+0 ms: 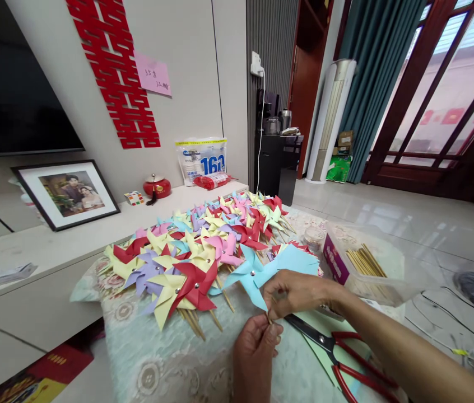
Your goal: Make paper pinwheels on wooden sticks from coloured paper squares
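Observation:
A light-blue paper pinwheel with a silver pin at its centre faces me at the front of the pile. My right hand is closed in a pinch at its lower blade. Just below, my left hand is closed on a thin wooden stick, of which only a short bit shows between the fingers. To the left lie many finished pinwheels on sticks, among them a red pinwheel and a purple pinwheel. Light-blue paper pieces lie behind my right hand. Scissors with red handles rest beside my hands, partly under my right forearm.
A clear plastic box of wooden sticks stands at the right of the cloth-covered table. Green paper sheets lie under the scissors. Along the wall, a white cabinet bears a framed photo and a red pot.

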`<action>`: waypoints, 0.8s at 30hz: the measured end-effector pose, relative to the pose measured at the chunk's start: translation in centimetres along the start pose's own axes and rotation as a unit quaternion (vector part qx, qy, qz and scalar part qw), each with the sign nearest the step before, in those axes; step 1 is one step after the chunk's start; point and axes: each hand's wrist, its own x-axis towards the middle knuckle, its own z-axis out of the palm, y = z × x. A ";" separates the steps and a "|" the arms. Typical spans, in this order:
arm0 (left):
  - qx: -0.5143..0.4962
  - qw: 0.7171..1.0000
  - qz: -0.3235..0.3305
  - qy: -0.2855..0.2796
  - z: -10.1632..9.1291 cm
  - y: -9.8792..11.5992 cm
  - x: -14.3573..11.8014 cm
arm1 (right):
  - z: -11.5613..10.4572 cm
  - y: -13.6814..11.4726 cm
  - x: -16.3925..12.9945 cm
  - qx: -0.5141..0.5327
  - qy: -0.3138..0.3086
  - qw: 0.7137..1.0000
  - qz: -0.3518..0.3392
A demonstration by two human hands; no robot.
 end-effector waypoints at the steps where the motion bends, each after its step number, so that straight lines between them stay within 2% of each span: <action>1: -0.004 1.000 0.002 0.004 0.0 0.0 0.0 | -0.9 0.4 0.0 -0.014 0.005 1.000 0.003; 3: -0.011 1.000 0.005 0.012 0.1 0.0 0.0 | -3.0 1.6 0.1 -0.057 0.052 0.997 0.030; 6: -0.014 1.000 0.005 0.019 0.0 -0.1 0.1 | -6.0 3.8 1.2 -0.150 0.134 0.975 0.092; 9: -0.021 1.000 0.000 0.023 0.0 0.0 0.2 | -7.5 5.3 2.9 -0.218 0.122 0.959 0.135; 13: -0.028 0.999 -0.003 0.028 -0.1 0.1 0.3 | -7.1 5.3 5.1 -0.266 0.066 0.949 0.157; 17: -0.037 0.999 -0.006 0.022 -0.1 0.1 0.4 | -5.9 4.7 6.6 -0.296 0.040 0.936 0.187; 24: -0.047 0.999 -0.001 0.019 -0.2 -0.1 0.5 | -5.3 4.7 7.4 -0.317 0.008 0.925 0.211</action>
